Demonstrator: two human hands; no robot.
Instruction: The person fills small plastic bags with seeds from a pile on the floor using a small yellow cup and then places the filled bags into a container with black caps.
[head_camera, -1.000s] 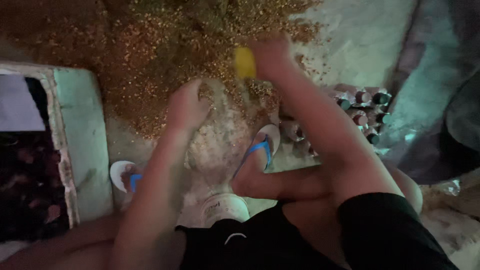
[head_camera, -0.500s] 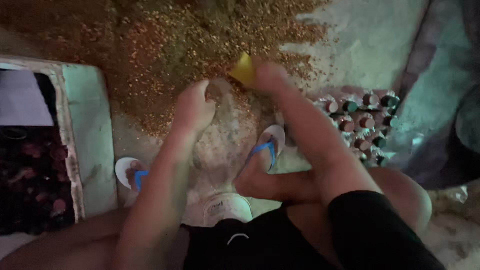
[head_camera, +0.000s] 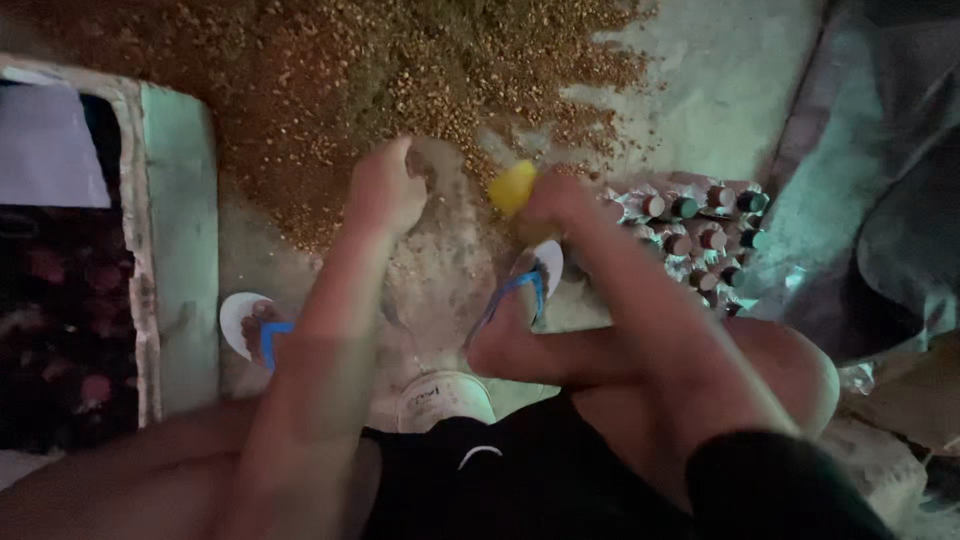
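Note:
A wide spread of brown grain (head_camera: 330, 90) covers the concrete floor ahead of me. My left hand (head_camera: 385, 190) is curled at the near edge of the grain, fingers cupped on the floor; whether it holds grain I cannot tell. My right hand (head_camera: 550, 200) grips a small yellow scoop-like object (head_camera: 512, 186) just to its right, close to the floor. A white round container (head_camera: 440, 398) stands between my legs, below both hands. My feet wear white and blue sandals (head_camera: 525, 285).
A shrink-wrapped pack of small capped bottles (head_camera: 700, 235) lies at the right. A pale green ledge (head_camera: 180, 230) with dark patterned cloth runs along the left. Grey sheeting (head_camera: 880, 180) covers the right side.
Both hands have drawn back toward me, dragging through the near edge of the grain. The yellow object has come down and closer with my right hand.

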